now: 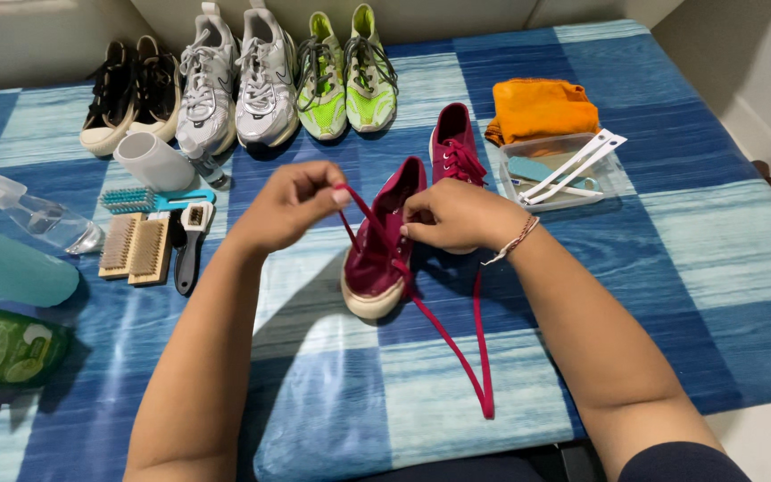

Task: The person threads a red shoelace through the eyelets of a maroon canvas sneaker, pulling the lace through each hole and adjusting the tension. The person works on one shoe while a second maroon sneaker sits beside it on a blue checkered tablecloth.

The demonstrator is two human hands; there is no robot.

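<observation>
Left hand (292, 201) grip: fingertips pressed together, pinching one end of the maroon lace (443, 335) and holding it taut above the shoe. Right hand (452, 214) grip: fingers curled and closed on the lace at the eyelet area of the near maroon sneaker (384, 241); which eyelet, can't tell, the hand covers it. The sneaker sits mid-surface on the blue checked cloth (716, 241), toe toward the person. The lace hangs in a long loop off the shoe down to the near edge of the cloth.

Progress, as a judgement: lace is mostly out of the eyelets or barely threaded, only the upper part seems engaged; most of the length lies free. The second maroon sneaker (454, 143), just behind, has its lace in place and isn't being handled.

Around: back row has a dark pair (131, 89), a grey-white pair (234, 80) and a neon green pair (347, 76). Left side: white cup (153, 161) on its side, teal brush (149, 198), two wooden brushes (136, 248), small black-handled brush (191, 245), clear spray bottle (37, 214), teal bottle (6, 268), green pouch (2, 348). Right side: orange cloth (542, 109), clear tray (564, 192) with white strips and a small tool.
</observation>
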